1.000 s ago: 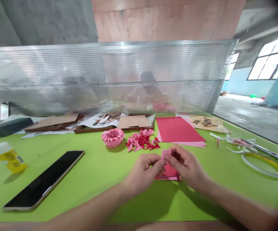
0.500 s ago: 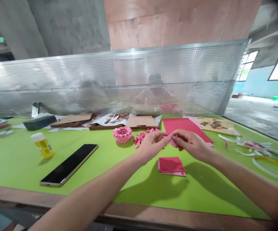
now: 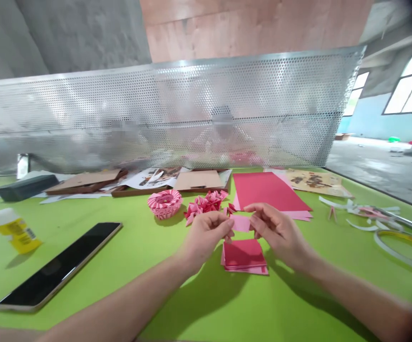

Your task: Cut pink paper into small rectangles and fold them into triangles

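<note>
A small pink paper piece point(image 3: 242, 223) is stretched between my two hands, above the green tabletop. My left hand point(image 3: 207, 236) pinches its left end between thumb and fingers. At the right end, the thumb and fingers of my right hand point(image 3: 276, 231) close on it. Just below lies a stack of red and pink paper squares point(image 3: 245, 254). Behind my left hand sits a pile of folded red and pink paper pieces point(image 3: 206, 205). Left of that pile stands a round pink-and-white striped woven paper basket point(image 3: 165, 204).
Red and pink paper sheets point(image 3: 268, 190) lie behind my right hand. At left are a glue stick point(image 3: 16, 231) and a phone point(image 3: 61, 266). Paper strips and scraps point(image 3: 373, 216) lie at right. A perforated metal screen point(image 3: 191, 114) stands along the back, with trays and prints before it.
Both hands have moved slightly apart and lower, and the pink paper now shows flat between them. The camera view has shifted, so table things appear further left and nearer.
</note>
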`<action>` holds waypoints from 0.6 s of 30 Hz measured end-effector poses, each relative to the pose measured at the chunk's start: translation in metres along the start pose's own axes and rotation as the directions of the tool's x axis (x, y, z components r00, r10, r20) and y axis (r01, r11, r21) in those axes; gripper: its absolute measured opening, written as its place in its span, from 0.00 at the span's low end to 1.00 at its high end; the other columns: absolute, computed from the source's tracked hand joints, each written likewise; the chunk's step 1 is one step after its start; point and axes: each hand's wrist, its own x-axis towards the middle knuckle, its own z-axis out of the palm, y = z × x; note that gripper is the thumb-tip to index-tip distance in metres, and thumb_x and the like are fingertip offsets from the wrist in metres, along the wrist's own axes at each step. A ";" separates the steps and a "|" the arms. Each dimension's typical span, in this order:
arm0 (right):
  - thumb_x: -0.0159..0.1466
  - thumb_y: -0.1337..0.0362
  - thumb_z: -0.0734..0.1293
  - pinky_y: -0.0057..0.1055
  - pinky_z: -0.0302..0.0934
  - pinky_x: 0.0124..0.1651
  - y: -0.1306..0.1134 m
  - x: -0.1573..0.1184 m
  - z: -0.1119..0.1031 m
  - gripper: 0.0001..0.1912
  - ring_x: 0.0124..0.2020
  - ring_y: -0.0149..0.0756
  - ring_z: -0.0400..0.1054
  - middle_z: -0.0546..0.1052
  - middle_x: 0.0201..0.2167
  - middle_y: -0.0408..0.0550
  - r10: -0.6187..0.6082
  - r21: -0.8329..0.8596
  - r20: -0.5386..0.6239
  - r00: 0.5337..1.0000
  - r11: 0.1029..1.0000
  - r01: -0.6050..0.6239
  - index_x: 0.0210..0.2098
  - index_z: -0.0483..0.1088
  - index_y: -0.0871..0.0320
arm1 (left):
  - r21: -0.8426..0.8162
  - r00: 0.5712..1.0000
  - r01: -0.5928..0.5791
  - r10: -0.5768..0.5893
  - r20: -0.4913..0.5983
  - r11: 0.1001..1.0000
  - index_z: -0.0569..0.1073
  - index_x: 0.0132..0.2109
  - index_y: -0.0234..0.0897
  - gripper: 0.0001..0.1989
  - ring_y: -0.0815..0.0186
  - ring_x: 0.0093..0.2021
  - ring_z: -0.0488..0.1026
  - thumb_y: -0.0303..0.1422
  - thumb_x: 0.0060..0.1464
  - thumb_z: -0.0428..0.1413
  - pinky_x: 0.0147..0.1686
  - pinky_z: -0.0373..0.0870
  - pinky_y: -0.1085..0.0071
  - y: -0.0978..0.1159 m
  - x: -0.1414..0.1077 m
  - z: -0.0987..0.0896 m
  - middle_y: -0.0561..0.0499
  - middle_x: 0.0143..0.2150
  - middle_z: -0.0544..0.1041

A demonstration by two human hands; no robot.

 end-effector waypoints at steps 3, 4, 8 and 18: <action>0.66 0.60 0.57 0.32 0.62 0.33 0.002 -0.002 0.001 0.11 0.33 0.36 0.65 0.69 0.31 0.46 0.065 0.045 0.006 0.998 0.997 -0.065 0.44 0.62 0.58 | -0.159 0.998 0.050 -0.057 -0.039 0.986 0.73 0.29 0.31 0.08 0.72 0.24 0.68 0.34 0.49 0.57 0.31 0.66 0.71 -0.002 -0.002 -0.001 0.53 0.22 0.73; 0.65 0.61 0.57 0.33 0.62 0.34 0.003 -0.003 0.002 0.10 0.35 0.36 0.65 0.69 0.32 0.46 0.073 0.050 0.012 0.997 0.996 -0.074 0.45 0.62 0.58 | -0.212 0.996 0.065 -0.077 -0.047 0.975 0.74 0.28 0.31 0.08 0.71 0.24 0.68 0.33 0.48 0.58 0.31 0.66 0.71 -0.002 -0.003 -0.001 0.53 0.22 0.74; 0.63 0.65 0.60 0.31 0.63 0.36 0.003 -0.005 0.007 0.08 0.36 0.35 0.65 0.70 0.33 0.46 0.032 0.072 0.038 0.999 0.997 -0.035 0.43 0.62 0.57 | -0.323 0.991 0.100 -0.122 -0.047 0.941 0.74 0.27 0.30 0.07 0.72 0.23 0.69 0.31 0.46 0.60 0.30 0.66 0.73 -0.001 -0.005 0.002 0.52 0.21 0.75; 0.63 0.65 0.61 0.31 0.62 0.38 0.003 -0.007 0.008 0.15 0.36 0.36 0.66 0.70 0.30 0.44 -0.072 0.091 0.015 0.997 0.993 0.071 0.50 0.61 0.55 | -0.414 0.989 0.147 -0.120 0.091 0.898 0.71 0.24 0.31 0.11 0.73 0.21 0.67 0.33 0.51 0.56 0.25 0.63 0.74 -0.004 -0.008 0.003 0.51 0.20 0.74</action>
